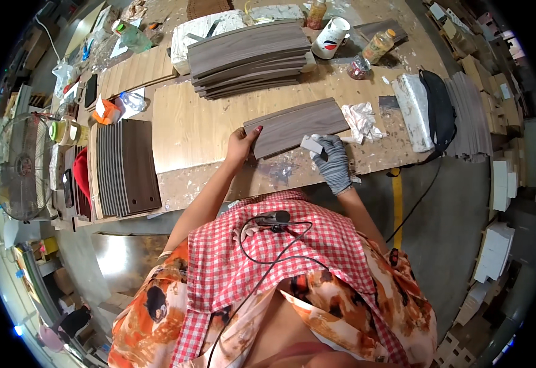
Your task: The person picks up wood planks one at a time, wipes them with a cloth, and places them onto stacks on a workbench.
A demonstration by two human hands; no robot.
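A grey-brown wood-grain board point(298, 127) lies at a slant near the table's front edge. My bare left hand point(242, 145) grips its left end, thumb on the top face and fingers at the edge. On my right hand point(331, 164) is a grey glove, and its fingers pinch a small pale block point(311, 145) at the board's near edge. Whether the block touches the board I cannot tell. A crumpled white cloth point(362, 121) lies just beyond the board's right end.
Behind the board rises a stack of similar boards point(249, 52). More boards point(127, 165) stand in a row at the left. A white mug point(332, 38), a bottle point(379, 46) and a small jar point(359, 67) stand at the back right. A caged fan point(22, 165) is far left.
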